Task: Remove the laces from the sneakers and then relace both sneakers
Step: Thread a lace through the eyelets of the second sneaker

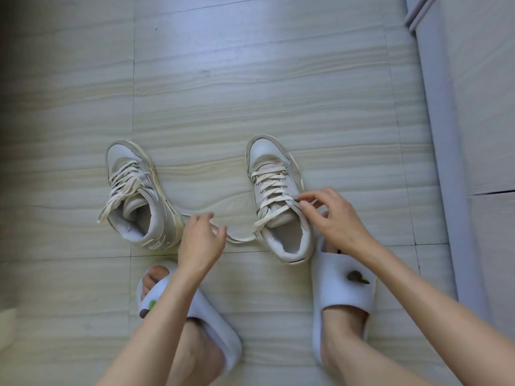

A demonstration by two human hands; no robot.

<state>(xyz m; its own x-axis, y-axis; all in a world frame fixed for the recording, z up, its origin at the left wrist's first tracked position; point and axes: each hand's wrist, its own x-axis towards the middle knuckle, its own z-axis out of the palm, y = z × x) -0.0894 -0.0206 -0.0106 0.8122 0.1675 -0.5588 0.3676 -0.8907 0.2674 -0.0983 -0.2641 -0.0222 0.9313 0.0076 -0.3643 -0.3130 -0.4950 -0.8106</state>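
Note:
Two worn white high-top sneakers stand on the tiled floor, toes pointing away from me. The left sneaker (136,190) is laced, with loose cream lace ends hanging over its left side. The right sneaker (278,196) is laced with a cream lace (269,188). One lace end (241,239) trails over the floor towards my left hand (200,240), whose curled fingers hold that strand. My right hand (331,215) pinches the lace at the sneaker's upper right eyelets.
My feet wear white slides, the left slide (192,310) and the right slide (340,293), just behind the sneakers. A white cabinet or wall base (457,162) runs along the right side. Light wood-grain floor tiles (250,79) stretch ahead.

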